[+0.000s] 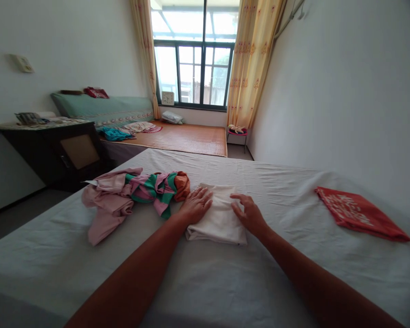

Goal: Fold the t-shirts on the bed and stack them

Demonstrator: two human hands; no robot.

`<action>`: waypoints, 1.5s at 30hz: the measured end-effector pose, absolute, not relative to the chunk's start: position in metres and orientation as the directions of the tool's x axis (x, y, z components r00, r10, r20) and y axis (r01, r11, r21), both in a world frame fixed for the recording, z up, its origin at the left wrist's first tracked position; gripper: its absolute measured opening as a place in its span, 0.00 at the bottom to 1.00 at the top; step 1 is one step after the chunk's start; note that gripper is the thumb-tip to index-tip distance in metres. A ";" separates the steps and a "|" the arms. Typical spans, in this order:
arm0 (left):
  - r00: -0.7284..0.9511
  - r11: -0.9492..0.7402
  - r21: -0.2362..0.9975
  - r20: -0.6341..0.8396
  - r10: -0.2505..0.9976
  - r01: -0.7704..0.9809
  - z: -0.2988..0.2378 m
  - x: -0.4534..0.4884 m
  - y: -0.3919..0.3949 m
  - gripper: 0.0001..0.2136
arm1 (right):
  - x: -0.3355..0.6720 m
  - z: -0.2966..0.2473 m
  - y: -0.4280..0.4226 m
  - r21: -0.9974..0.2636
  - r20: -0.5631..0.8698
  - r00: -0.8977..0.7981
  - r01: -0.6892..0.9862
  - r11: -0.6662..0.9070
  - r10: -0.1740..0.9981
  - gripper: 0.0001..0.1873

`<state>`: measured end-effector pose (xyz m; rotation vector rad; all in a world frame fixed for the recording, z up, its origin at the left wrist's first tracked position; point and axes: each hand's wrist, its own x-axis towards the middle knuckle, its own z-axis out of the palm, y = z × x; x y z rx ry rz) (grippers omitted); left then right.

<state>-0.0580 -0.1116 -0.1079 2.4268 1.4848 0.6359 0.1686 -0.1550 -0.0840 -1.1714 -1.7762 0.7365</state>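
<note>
A folded white garment (218, 223) lies flat on the white bed sheet in front of me. My left hand (196, 205) rests on its left side, palm down and fingers stretched out. At the right edge, my right hand (248, 213) hovers or lightly touches the cloth, its fingers apart and curved; contact is hard to make out. Close by on the left is a loose heap with a pink garment (105, 200), a green and pink striped garment (153, 189) and an orange-brown cloth (181, 186).
A folded red garment with white lettering (358, 214) lies on the bed (276, 278) at the right, near the wall. Beyond stands a second bed with a brown mat (198, 136). A dark cabinet (48, 150) is at the left, a small stool (237, 133) by the curtain.
</note>
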 end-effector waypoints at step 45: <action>0.471 -0.516 0.108 0.282 0.836 0.850 -0.103 -0.051 -0.086 0.22 | 0.609 -0.066 -0.118 -0.277 0.273 0.223 0.950 -0.146 0.936 0.29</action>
